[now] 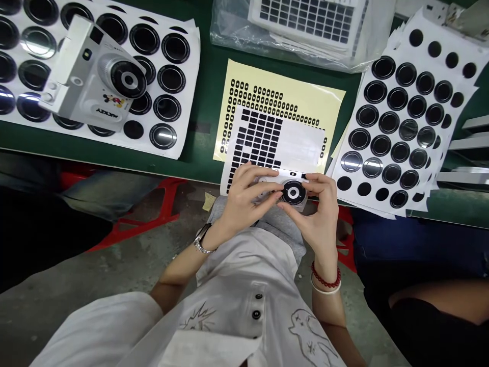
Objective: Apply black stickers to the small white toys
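Note:
A white camera [282,174] with a round black lens front is held between my hands at the table's near edge. The fingers of my left hand [246,196] reach across its left part, with fingertips at the left rim of the lens disc [293,192]. My right hand [319,206] grips the right end, its thumb below the lens and its fingertips by the disc's right rim. The fingers hide part of the camera body. Behind it lie a white sheet of black rectangular stickers [263,135] and a yellow sheet of small black stickers [305,97].
At the left, a white Mickey camera [89,81] rests on sheets of round black stickers [168,109]. More round-sticker sheets [397,122] are piled at the right. A plastic bag [237,35] with sticker sheets lies at the back. People sit on both sides of me.

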{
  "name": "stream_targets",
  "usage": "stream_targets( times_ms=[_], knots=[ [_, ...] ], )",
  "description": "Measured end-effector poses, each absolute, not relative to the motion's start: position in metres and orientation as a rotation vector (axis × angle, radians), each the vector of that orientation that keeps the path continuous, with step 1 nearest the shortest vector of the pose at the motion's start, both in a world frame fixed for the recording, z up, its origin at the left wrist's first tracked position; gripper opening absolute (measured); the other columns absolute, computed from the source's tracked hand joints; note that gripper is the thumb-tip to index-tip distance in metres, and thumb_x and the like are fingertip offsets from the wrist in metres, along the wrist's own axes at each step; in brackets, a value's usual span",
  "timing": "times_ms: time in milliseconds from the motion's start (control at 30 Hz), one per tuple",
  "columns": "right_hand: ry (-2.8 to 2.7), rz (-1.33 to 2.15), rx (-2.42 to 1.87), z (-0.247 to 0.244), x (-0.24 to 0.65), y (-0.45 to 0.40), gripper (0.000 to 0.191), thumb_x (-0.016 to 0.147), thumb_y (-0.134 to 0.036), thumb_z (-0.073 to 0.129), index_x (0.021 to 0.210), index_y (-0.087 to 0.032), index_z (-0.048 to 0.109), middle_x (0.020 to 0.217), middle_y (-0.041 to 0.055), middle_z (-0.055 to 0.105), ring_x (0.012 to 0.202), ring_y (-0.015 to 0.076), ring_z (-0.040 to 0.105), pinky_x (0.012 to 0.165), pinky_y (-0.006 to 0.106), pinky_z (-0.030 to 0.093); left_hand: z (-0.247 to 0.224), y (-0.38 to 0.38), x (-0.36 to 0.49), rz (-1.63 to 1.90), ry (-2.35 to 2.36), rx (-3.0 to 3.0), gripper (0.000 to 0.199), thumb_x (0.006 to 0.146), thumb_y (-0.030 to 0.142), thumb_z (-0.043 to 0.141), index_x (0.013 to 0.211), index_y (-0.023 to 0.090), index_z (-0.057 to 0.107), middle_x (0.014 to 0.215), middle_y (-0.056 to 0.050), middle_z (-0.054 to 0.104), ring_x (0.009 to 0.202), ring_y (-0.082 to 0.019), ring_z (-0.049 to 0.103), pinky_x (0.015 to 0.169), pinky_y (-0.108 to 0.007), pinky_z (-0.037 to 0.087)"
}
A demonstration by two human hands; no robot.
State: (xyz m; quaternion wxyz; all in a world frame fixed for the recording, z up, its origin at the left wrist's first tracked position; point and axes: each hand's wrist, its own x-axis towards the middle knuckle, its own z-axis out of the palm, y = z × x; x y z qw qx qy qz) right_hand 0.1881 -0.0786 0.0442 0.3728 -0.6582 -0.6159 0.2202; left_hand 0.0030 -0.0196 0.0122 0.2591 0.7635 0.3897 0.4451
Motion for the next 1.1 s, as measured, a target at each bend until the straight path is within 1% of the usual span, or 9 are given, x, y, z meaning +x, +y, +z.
stream_targets(
  times_ms=[200, 367, 500, 600, 700, 767, 900, 1033, 1100],
  knots=[
    [-1.599, 0.543, -1.673, 0.044, 0.189, -0.078, 0.046, 0.086, -0.045, 0.089, 0.116, -0.027, 0.058, 0.128, 0.0110, 0.061, 0.122, 0.0306, 0.064, 0.088, 0.049, 0.061, 0.012, -0.021, 0.005, 1.217, 1.054, 2.063, 0.012, 0.097, 0.018, 0.076, 0.103, 0.028, 0.074, 0.118, -0.003, 0.076, 0.104, -0.022, 0.069, 0.101, -0.048, 0.055],
    [-1.592, 0.506, -1.646, 0.040, 0.188, -0.079, 0.046, 0.087, -0.047, 0.088, 0.116, -0.028, 0.059, 0.127, 0.0100, 0.062, 0.121, 0.0311, 0.065, 0.086, 0.050, 0.063, 0.011, -0.021, 0.003, 1.134, 1.089, 2.092, 0.009, 0.100, 0.025, 0.071, 0.105, 0.031, 0.076, 0.121, -0.003, 0.077, 0.106, -0.023, 0.071, 0.103, -0.051, 0.055],
    [-1.604, 0.466, -1.652, 0.039, 0.186, -0.079, 0.045, 0.087, -0.048, 0.088, 0.116, -0.028, 0.058, 0.125, 0.0105, 0.063, 0.120, 0.0313, 0.066, 0.086, 0.052, 0.063, 0.012, -0.020, 0.001, 1.070, 1.116, 2.180, 0.009, 0.103, 0.029, 0.067, 0.102, 0.032, 0.076, 0.118, -0.003, 0.078, 0.105, -0.024, 0.069, 0.102, -0.052, 0.055],
    [-1.604, 0.464, -1.654, 0.040, 0.186, -0.079, 0.044, 0.088, -0.046, 0.087, 0.115, -0.028, 0.058, 0.125, 0.0109, 0.063, 0.119, 0.0310, 0.066, 0.088, 0.052, 0.063, 0.015, -0.018, -0.001, 1.081, 1.085, 2.283, 0.008, 0.102, 0.027, 0.069, 0.100, 0.033, 0.074, 0.114, 0.000, 0.080, 0.106, -0.024, 0.068, 0.109, -0.054, 0.051],
    [-1.578, 0.509, -1.656, 0.040, 0.188, -0.079, 0.044, 0.087, -0.043, 0.088, 0.116, -0.027, 0.059, 0.126, 0.0113, 0.063, 0.121, 0.0309, 0.065, 0.089, 0.051, 0.062, 0.021, -0.016, -0.002, 1.028, 1.041, 2.416, 0.012, 0.100, 0.022, 0.071, 0.103, 0.033, 0.072, 0.111, 0.003, 0.081, 0.105, -0.023, 0.070, 0.120, -0.057, 0.044],
    [-1.556, 0.535, -1.653, 0.040, 0.189, -0.079, 0.045, 0.087, -0.044, 0.089, 0.117, -0.026, 0.060, 0.126, 0.0112, 0.064, 0.120, 0.0309, 0.065, 0.087, 0.049, 0.061, 0.025, -0.014, -0.003, 0.993, 1.010, 2.490, 0.011, 0.100, 0.021, 0.071, 0.103, 0.032, 0.071, 0.109, 0.004, 0.080, 0.104, -0.023, 0.071, 0.123, -0.057, 0.042],
    [-1.517, 0.584, -1.658, 0.041, 0.190, -0.078, 0.046, 0.087, -0.047, 0.088, 0.117, -0.026, 0.061, 0.124, 0.0104, 0.066, 0.120, 0.0300, 0.065, 0.085, 0.045, 0.060, 0.029, -0.010, -0.003, 0.917, 0.981, 2.566, 0.009, 0.101, 0.023, 0.070, 0.104, 0.032, 0.071, 0.109, 0.004, 0.079, 0.103, -0.022, 0.070, 0.123, -0.058, 0.043],
    [-1.469, 0.671, -1.665, 0.042, 0.191, -0.078, 0.049, 0.084, -0.046, 0.090, 0.117, -0.027, 0.060, 0.126, 0.0100, 0.064, 0.122, 0.0291, 0.063, 0.087, 0.043, 0.058, 0.032, -0.010, -0.004, 0.823, 0.991, 2.617, 0.009, 0.102, 0.024, 0.069, 0.105, 0.031, 0.072, 0.111, 0.001, 0.078, 0.104, -0.024, 0.069, 0.119, -0.059, 0.046],
    [-1.421, 0.747, -1.623, 0.042, 0.192, -0.078, 0.046, 0.086, -0.044, 0.089, 0.119, -0.026, 0.061, 0.127, 0.0100, 0.062, 0.123, 0.0283, 0.062, 0.089, 0.042, 0.058, 0.033, -0.011, -0.004, 0.816, 0.979, 2.610, 0.011, 0.102, 0.022, 0.068, 0.108, 0.030, 0.072, 0.112, 0.000, 0.078, 0.106, -0.025, 0.068, 0.120, -0.059, 0.045]
  ],
)
